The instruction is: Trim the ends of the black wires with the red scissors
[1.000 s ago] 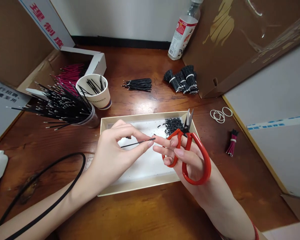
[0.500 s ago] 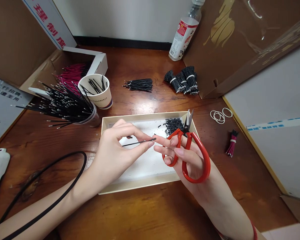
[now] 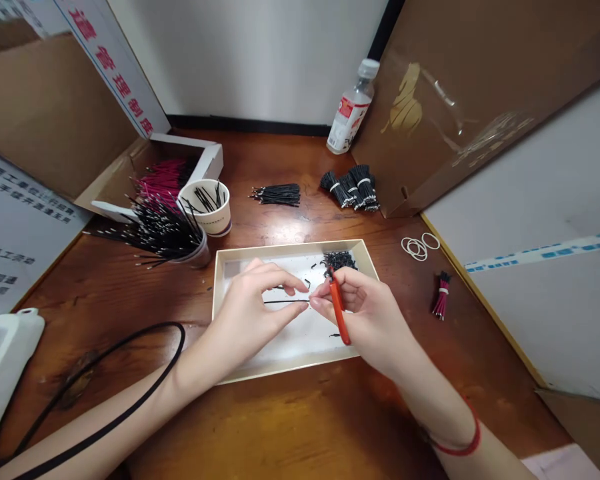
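Glossy orange-red scissor handle [image 3: 339, 313], brightest colour on the bench. Thin black wire [image 3: 286, 301] over a white-lined tray with cream rim [image 3: 290, 248], its floor flecked with black offcuts. Dark reddish-brown wooden table [image 3: 290, 427], streaky grain, blackish knot near the left. Magenta wires [image 3: 163, 180] beside black wires with silvery tips [image 3: 165, 233]. Cream paper cup [image 3: 215, 223], dark band at the base. Red-and-white bottle label [image 3: 347, 108]. Red cord bracelet [image 3: 460, 448]. White strip with broken blue dashes [image 3: 545, 263]. Off-white rubber bands [image 3: 416, 248].
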Tool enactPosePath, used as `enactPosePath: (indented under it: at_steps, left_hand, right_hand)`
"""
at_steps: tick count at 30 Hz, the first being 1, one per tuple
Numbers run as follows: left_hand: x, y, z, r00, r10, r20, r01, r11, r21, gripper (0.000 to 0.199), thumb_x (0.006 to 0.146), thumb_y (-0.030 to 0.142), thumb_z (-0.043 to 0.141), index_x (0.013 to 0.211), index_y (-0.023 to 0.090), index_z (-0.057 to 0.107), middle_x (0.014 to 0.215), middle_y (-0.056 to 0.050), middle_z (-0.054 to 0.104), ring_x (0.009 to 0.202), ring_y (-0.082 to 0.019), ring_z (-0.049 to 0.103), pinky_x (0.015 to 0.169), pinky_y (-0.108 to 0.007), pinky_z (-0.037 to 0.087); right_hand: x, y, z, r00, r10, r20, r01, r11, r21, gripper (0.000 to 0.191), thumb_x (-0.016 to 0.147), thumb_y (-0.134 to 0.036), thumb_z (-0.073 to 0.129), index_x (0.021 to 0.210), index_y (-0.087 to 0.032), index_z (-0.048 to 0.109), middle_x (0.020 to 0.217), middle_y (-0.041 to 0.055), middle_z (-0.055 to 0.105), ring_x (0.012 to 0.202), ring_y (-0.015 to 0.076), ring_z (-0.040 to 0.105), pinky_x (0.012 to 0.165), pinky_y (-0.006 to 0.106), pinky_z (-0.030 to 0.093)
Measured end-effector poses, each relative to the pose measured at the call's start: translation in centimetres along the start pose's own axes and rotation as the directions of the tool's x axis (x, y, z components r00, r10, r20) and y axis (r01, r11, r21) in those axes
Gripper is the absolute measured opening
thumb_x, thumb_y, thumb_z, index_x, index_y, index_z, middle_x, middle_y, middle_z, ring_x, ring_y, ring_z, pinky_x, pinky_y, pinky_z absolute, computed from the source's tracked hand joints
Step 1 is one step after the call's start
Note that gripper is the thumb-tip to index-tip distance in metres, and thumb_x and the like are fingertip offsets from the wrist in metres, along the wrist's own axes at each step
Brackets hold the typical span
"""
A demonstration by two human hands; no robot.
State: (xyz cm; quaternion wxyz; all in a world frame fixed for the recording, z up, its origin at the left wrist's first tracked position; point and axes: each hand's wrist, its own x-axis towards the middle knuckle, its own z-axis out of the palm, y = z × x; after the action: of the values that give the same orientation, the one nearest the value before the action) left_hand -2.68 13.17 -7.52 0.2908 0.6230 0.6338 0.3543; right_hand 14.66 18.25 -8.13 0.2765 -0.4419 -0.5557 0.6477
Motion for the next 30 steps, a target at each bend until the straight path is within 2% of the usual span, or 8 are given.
enactPosePath:
  at_steps: [1,3,6,8,12,15,23,30]
  left_hand:
    - [0.0,0.0,0.0,0.999,-0.039,0.002,0.039,0.999,-0.001,0.015,0.076,0.022,0.074,0.091,0.022,0.072,0.084,0.000,0.069,0.084,-0.017,0.058,0.079,-0.029,0.042]
    - [0.0,-0.1,0.0,0.994,-0.107,-0.016,0.106,0.994,-0.031,0.026,0.083,0.032,0.065,0.106,0.020,0.068,0.097,-0.003,0.065,0.091,-0.018,0.057,0.081,-0.031,0.042]
    - [0.1,-0.4,-0.2,0.988,-0.143,-0.064,0.137,0.987,-0.090,0.033,0.096,0.033,0.041,0.112,0.017,0.065,0.101,-0.006,0.059,0.098,-0.018,0.054,0.090,-0.033,0.042]
    - [0.1,-0.7,-0.2,0.986,-0.149,-0.072,0.142,0.986,-0.091,0.035,0.096,0.029,0.038,0.111,0.016,0.067,0.094,-0.006,0.054,0.095,-0.019,0.053,0.091,-0.035,0.042]
    - [0.2,-0.9,-0.1,0.990,-0.134,-0.043,0.130,0.988,-0.086,0.032,0.093,0.026,0.043,0.105,0.015,0.071,0.082,-0.003,0.050,0.078,-0.017,0.051,0.078,-0.033,0.044]
    - [0.4,-0.8,-0.2,0.990,-0.138,-0.014,0.135,0.982,-0.134,0.024,0.089,0.023,0.050,0.099,0.016,0.071,0.081,-0.004,0.055,0.075,-0.016,0.053,0.068,-0.028,0.044]
    - [0.4,-0.6,0.0,0.993,-0.117,-0.028,0.112,0.984,-0.138,0.009,0.084,0.023,0.061,0.086,0.017,0.067,0.077,-0.002,0.065,0.070,-0.015,0.056,0.066,-0.028,0.043]
    - [0.4,-0.2,-0.1,0.994,-0.108,0.004,0.108,0.986,-0.126,0.006,0.084,0.019,0.062,0.085,0.017,0.067,0.079,-0.003,0.066,0.072,-0.015,0.056,0.069,-0.029,0.045]
  right_hand:
    - [0.3,-0.7,-0.9,0.998,0.021,0.066,-0.017,0.998,-0.063,0.026,0.061,-0.026,0.085,0.068,-0.018,0.061,0.069,0.0011,0.066,0.065,0.0149,0.060,0.062,0.028,0.048]
    - [1.3,-2.4,-2.9,0.994,0.040,0.099,-0.026,0.990,-0.138,0.029,0.056,-0.026,0.087,0.064,-0.018,0.060,0.067,0.0018,0.065,0.063,0.0155,0.060,0.060,0.029,0.048]
    - [4.0,-5.0,-4.3,0.994,-0.050,-0.098,0.027,0.974,-0.227,0.023,0.067,-0.025,0.081,0.071,-0.017,0.060,0.067,0.0007,0.064,0.059,0.0122,0.057,0.056,0.027,0.046]
    - [6.9,-5.6,-3.7,0.976,-0.092,-0.197,0.044,0.971,-0.236,0.015,0.076,-0.017,0.072,0.073,-0.016,0.058,0.071,0.0015,0.064,0.060,0.0103,0.058,0.056,0.025,0.046]
    - [13.2,-4.3,-0.7,0.977,-0.088,-0.193,0.021,0.945,-0.325,0.014,0.079,-0.010,0.067,0.070,-0.014,0.057,0.072,0.0063,0.067,0.064,0.0132,0.063,0.061,0.027,0.050]
    - [16.2,-2.7,0.4,0.976,-0.111,-0.187,0.014,0.892,-0.453,0.018,0.080,-0.016,0.070,0.068,-0.012,0.058,0.069,0.0029,0.065,0.067,0.0135,0.064,0.065,0.028,0.052]
    - [18.3,-0.7,2.8,0.982,-0.181,0.053,0.176,0.778,-0.604,0.026,0.091,-0.035,0.062,0.080,-0.012,0.062,0.070,-0.0007,0.065,0.059,0.0092,0.060,0.061,0.025,0.052]
    - [20.7,-2.7,3.3,0.919,-0.372,0.133,0.352,0.619,-0.702,0.019,0.088,-0.029,0.063,0.078,-0.013,0.059,0.074,-0.0004,0.062,0.068,0.0120,0.058,0.068,0.028,0.047]
